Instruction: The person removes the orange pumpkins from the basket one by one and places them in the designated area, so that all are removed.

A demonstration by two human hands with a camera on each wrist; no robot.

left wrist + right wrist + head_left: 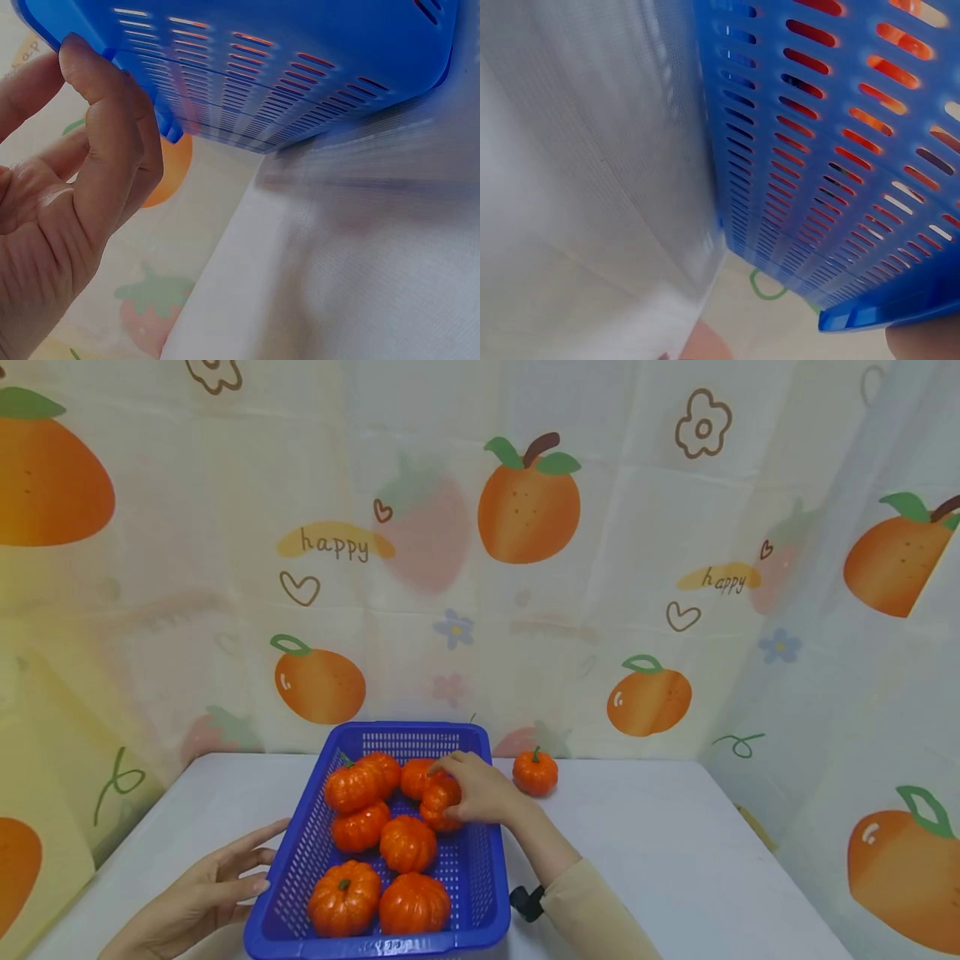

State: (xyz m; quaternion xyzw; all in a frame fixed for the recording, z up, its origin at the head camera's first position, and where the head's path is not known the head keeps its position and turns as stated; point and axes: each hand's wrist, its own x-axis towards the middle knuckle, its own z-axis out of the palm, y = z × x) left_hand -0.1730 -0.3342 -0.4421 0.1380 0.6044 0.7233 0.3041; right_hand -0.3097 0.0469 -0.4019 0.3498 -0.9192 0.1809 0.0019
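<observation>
The white table [615, 860] bears the blue basket [378, 947], whose long axis runs away from the person. Left of the basket, the left hand [189, 895] has its fingers loosely bent, tips touching the rim. The right hand [480, 789], slanting in over the basket's right side, pinches a pumpkin [439, 806] between thumb and fingers; it sits in the basket's far right part, left of the palm. Other pumpkins [345, 900] lie in the basket; a lone pumpkin [535, 775] stands just right of its far end, nearer the right hand.
</observation>
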